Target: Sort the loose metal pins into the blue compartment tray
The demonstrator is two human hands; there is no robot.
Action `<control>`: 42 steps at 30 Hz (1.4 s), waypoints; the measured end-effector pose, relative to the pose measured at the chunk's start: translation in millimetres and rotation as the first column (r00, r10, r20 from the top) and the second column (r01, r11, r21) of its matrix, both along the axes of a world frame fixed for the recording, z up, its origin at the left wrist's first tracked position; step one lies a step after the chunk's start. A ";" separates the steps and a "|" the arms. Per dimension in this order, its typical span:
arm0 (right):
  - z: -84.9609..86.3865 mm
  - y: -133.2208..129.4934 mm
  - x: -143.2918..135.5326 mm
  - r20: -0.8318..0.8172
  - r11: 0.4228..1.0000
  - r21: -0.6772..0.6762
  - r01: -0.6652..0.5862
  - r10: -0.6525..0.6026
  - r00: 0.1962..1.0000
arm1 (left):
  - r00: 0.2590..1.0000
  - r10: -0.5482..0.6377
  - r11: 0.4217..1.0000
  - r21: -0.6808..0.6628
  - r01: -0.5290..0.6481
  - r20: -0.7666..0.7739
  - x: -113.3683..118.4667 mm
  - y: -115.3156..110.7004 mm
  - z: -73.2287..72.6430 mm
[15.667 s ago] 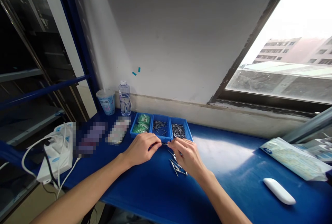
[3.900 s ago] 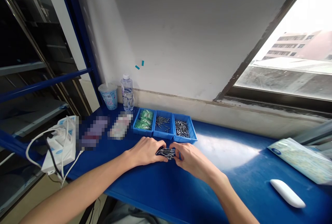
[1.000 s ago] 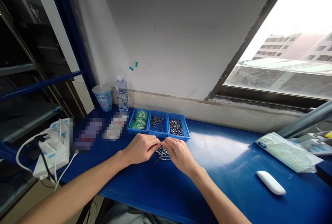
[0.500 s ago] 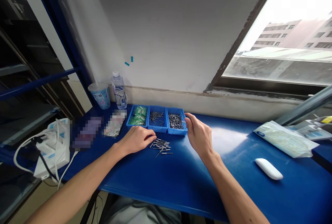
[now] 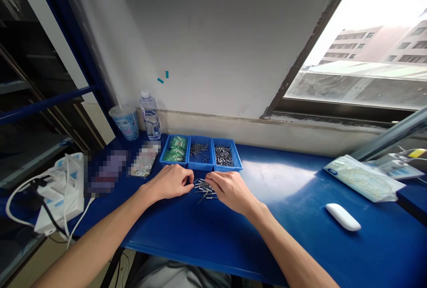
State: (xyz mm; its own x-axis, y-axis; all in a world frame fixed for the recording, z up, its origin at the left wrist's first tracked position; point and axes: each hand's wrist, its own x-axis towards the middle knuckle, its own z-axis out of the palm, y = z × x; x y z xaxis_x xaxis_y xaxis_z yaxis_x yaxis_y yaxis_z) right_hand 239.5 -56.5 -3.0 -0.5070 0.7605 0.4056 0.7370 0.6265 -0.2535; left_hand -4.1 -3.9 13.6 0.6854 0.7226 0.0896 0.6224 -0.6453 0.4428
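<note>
A loose pile of blind rivets [image 5: 201, 186] lies on the blue table, between my two hands. My left hand [image 5: 174, 181] rests at the pile's left side, fingers curled and thumb bent in toward the index finger; what is between the tips is too small to make out. Over the right part of the pile, my right hand [image 5: 231, 189] has its fingers pinched together, hiding some rivets and whatever the tips hold. Behind the hands stand three joined blue bins: the left bin [image 5: 162, 160] holds green packets, the middle bin [image 5: 202, 166] some rivets, the right bin [image 5: 239, 163] many rivets.
A water bottle [image 5: 151, 117] and a cup [image 5: 125, 122] stand at the back left, near a white power strip [image 5: 75, 190] with cables. On the right lie a white mouse-like case [image 5: 343, 217] and a flat plastic packet [image 5: 365, 178]. A wall rises behind the bins.
My right hand has moved from the right bin's outer edge left and toward me, over the rivet pile. My left hand has stayed about where it was; the view has shifted slightly.
</note>
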 end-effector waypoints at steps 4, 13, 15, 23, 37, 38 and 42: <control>-0.5 -0.3 -1.9 0.034 1.000 -0.031 -0.005 0.006 0.999 | 0.999 0.031 0.999 0.011 -0.030 -0.038 2.7 -2.2 0.5; 1.4 -1.0 -0.8 0.031 1.000 0.012 0.000 -0.001 1.000 | 0.984 -0.081 0.996 0.056 0.073 0.157 7.2 -8.4 2.4; 1.7 -1.9 -1.7 0.034 1.000 0.012 -0.005 0.005 0.999 | 0.972 -0.099 0.995 0.048 0.091 0.212 7.2 -9.7 1.4; 1.7 -4.5 -8.3 0.009 0.998 -0.009 -0.064 0.064 0.998 | 0.929 -0.134 0.981 -0.084 0.173 0.346 9.0 -12.3 -3.1; -0.4 -4.7 -8.6 -0.070 0.998 0.055 -0.014 0.018 0.997 | 0.946 -0.113 0.993 -0.007 0.121 0.303 11.3 -10.7 -4.4; -0.8 -4.6 -8.5 -0.069 0.999 0.054 -0.010 0.014 0.998 | 0.946 -0.113 0.993 0.001 0.118 0.304 11.6 -10.7 -4.8; -1.1 -4.2 -8.5 -0.061 0.998 0.060 0.012 -0.008 0.998 | 0.945 -0.109 0.994 0.014 0.110 0.309 12.2 -10.2 -5.5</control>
